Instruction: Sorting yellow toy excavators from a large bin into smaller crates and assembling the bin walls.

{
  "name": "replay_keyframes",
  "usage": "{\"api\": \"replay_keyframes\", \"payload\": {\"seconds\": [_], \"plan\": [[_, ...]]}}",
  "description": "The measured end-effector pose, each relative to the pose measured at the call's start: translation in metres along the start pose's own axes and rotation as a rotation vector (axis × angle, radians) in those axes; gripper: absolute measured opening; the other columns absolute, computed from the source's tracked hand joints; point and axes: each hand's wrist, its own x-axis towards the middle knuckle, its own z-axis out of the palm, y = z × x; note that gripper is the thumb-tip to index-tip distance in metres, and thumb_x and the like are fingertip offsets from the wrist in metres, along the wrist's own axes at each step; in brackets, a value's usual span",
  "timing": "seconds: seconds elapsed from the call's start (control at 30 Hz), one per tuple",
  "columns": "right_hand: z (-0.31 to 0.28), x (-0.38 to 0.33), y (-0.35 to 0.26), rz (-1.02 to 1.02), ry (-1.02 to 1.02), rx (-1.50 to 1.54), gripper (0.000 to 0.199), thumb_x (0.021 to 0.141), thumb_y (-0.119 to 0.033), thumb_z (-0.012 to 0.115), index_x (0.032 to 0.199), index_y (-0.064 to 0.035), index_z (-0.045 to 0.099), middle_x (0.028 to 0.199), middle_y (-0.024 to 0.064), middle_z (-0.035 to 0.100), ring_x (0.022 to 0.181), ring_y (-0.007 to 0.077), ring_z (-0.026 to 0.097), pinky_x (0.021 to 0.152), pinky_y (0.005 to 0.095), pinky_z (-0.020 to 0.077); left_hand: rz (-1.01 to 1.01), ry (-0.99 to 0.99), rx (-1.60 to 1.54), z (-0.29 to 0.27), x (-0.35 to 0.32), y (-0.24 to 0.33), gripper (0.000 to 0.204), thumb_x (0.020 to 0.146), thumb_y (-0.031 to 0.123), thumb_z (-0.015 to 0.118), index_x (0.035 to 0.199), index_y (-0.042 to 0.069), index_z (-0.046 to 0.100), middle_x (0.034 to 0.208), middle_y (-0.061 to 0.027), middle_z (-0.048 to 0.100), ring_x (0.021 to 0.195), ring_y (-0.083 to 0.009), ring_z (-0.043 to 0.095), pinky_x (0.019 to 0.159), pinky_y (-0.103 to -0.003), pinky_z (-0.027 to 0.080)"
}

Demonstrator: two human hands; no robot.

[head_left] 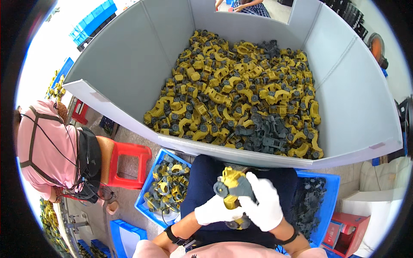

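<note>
Above the lap [198, 177], the gloved left hand [218, 210] and right hand [266, 205] pinch a yellow-and-grey toy vehicle [235, 187] between their fingers [254, 184], though the left grip looks partly hidden; a grey-walled bin [129, 60] stands beyond.

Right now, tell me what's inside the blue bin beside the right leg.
Dark grey parts lie heaped in the blue bin; whatever sits beneath the top pieces is covered.
</note>
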Motion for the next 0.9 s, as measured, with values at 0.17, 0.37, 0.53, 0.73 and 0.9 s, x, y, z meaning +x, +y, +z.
{"api": "replay_keyframes", "payload": {"seconds": [0.17, 0.37, 0.53, 0.73, 0.9], "plan": [[0.002, 0.027, 0.005, -0.106, 0.066, 0.139, 0.049, 0.082, -0.012, 0.06, 0.128, 0.0015, 0.053, 0.13, 0.0232, 0.049, 0.118, 0.0383, 0.051, 0.104, 0.0431, 0.0389, 0.033, 0.147, -0.486, 0.014, 0.0, -0.008, 0.048, 0.088, 0.021, 0.068, 0.129, 0.004, 0.05, 0.114, -0.0035, 0.061, 0.102, -0.0139, 0.06, 0.091, -0.031, 0.049], [0.033, 0.041, 0.016, -0.117, 0.119, 0.361, 0.039, 0.088, -0.011, 0.056, 0.123, 0.0043, 0.056, 0.121, 0.0238, 0.058, 0.112, 0.0396, 0.055, 0.101, 0.0429, 0.0406, 0.051, 0.554, -0.495, 0.026, 0.017, -0.007, 0.029, 0.099, 0.025, 0.051, 0.122, 0.007, 0.055, 0.111, -0.0037, 0.063, 0.096, -0.0139, 0.062, 0.085, -0.03, 0.051], [0.067, 0.052, 0.014, -0.08, -0.073, 0.348, 0.042, 0.087, -0.014, 0.06, 0.125, 0.0027, 0.054, 0.128, 0.0215, 0.054, 0.119, 0.037, 0.05, 0.104, 0.0419, 0.0377, -0.036, 0.576, -0.675, 0.0, 0.005, -0.03, 0.038, 0.098, 0.028, 0.054, 0.131, 0.009, 0.05, 0.119, -0.0039, 0.06, 0.107, -0.0166, 0.059, 0.094, -0.034, 0.048], [0.068, 0.046, 0.018, 0.0, -0.014, 0.397, 0.042, 0.088, -0.002, 0.061, 0.129, -0.0007, 0.055, 0.133, 0.0181, 0.052, 0.118, 0.0268, 0.056, 0.092, 0.0319, 0.0501, 0.169, 0.579, -0.819, -0.076, -0.058, -0.06, 0.038, 0.094, 0.027, 0.06, 0.123, 0.004, 0.05, 0.106, -0.012, 0.063, 0.1, -0.0253, 0.062, 0.09, -0.041, 0.051], [0.059, 0.033, 0.043, 0.181, -0.067, 0.276, 0.022, 0.093, -0.004, 0.055, 0.112, 0.0008, 0.065, 0.115, 0.0095, 0.061, 0.093, 0.0148, 0.062, 0.076, 0.0262, 0.0518, 0.217, 0.98, -1.254, -0.203, -0.108, -0.177, 0.047, 0.087, 0.035, 0.07, 0.124, 0.011, 0.054, 0.116, -0.0117, 0.062, 0.109, -0.0319, 0.059, 0.1, -0.055, 0.043]]}}
